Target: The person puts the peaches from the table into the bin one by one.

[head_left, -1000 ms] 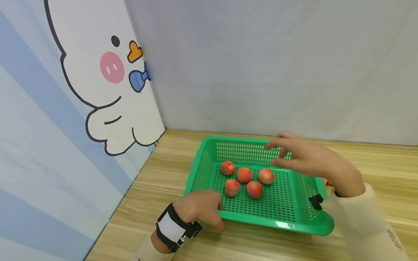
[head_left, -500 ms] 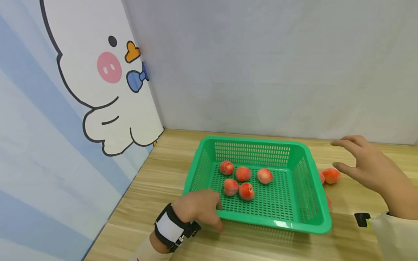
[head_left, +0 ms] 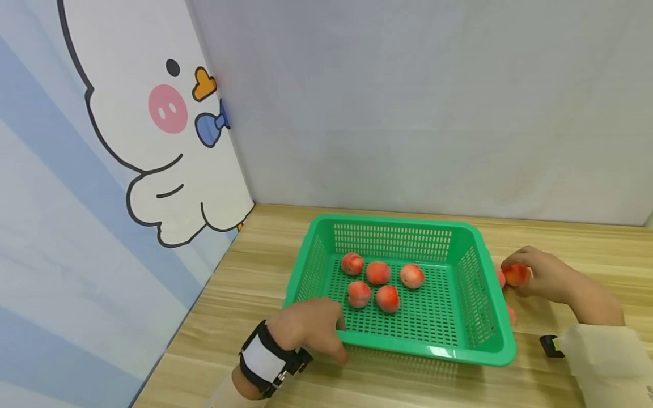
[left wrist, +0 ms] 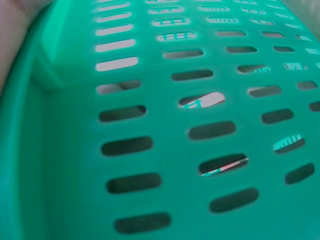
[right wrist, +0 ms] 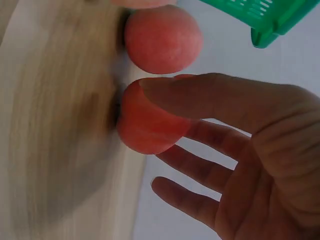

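A green plastic basket (head_left: 408, 347) with slotted walls stands on the table, and several red-orange peaches (head_left: 378, 273) lie loose on its floor. At its front left, my left hand (head_left: 308, 326) holds the rim, fingers over the inside and thumb outside; the left wrist view is filled by the slotted basket wall (left wrist: 65, 150). To the right of the basket my right hand (head_left: 551, 277) grips a peach (right wrist: 150, 122) between thumb and fingers, low over the wood. The little finger (right wrist: 185, 200) stays off the fruit.
More peaches (right wrist: 164, 39) lie on the table beside the basket's right wall, partly hidden by its rim in the head view. A pale curtain (head_left: 408, 113) hangs behind the wooden table (head_left: 245, 272), and a cartoon-printed sheet (head_left: 127, 124) hangs at the left.
My right hand has moved from above the basket out to the right, then down onto a peach there. One front peach in the basket has rolled slightly. The left hand keeps its hold.
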Motion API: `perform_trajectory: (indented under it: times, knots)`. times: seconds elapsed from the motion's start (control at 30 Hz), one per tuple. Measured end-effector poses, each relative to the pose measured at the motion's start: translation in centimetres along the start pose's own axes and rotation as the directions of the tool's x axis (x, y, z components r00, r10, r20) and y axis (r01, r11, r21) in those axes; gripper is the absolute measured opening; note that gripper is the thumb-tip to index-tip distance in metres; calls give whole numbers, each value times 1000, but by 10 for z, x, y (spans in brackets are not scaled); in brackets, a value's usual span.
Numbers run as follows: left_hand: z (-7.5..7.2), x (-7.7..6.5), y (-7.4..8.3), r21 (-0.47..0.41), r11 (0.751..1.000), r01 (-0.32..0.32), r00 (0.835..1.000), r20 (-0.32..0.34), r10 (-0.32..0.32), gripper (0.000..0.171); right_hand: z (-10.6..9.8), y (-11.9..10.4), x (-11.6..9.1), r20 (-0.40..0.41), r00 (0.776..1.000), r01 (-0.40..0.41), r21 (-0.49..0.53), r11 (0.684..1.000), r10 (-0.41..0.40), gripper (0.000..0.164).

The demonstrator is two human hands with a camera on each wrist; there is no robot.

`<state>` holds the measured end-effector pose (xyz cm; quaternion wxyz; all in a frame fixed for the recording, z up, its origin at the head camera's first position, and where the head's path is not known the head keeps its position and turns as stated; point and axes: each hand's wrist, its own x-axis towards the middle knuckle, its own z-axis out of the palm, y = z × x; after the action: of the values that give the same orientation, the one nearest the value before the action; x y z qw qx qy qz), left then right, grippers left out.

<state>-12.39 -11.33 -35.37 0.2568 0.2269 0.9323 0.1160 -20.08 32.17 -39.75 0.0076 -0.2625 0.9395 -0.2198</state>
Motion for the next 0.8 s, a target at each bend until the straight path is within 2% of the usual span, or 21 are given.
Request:
perform_trajectory:
  times: [0.1, 0.23, 0.33, 0.47, 0.6, 0.7, 0.8]
  knots:
    - [0, 1, 0, -4, 1000, 3, 1000, 8, -3, 44, 7, 8, 0, 8, 1000, 8, -2, 1000, -8, 43]
    - [1, 1, 0, -4, 1000, 9, 1000, 16, -9, 41, 11, 16, -2, 52, 998, -29, -2, 1000, 29, 40]
    - [0, 1, 0, 1, 1000, 8, 1000, 16, -8, 40, 9, 17, -5, 45, 998, -45, -13, 999, 45, 39]
    - [0, 0, 0, 10, 1000, 2, 1000, 9, -2, 39, -5, 7, -9, -68, 998, -21, -32, 999, 19, 38]
    - [0, 0, 0, 16, 1000, -1, 1000, 8, 1, 36, -25, -15, -13, -184, 982, -38, -19, 999, 34, 46]
    - [0, 0, 1, 19, 1000, -2, 1000, 4, 2, 37, -38, -34, -13, -228, 972, -59, -9, 998, 55, 50]
    - [0, 0, 1, 18, 1000, 1, 1000, 7, -1, 38, -46, -54, -13, -272, 962, -35, -20, 999, 29, 44]
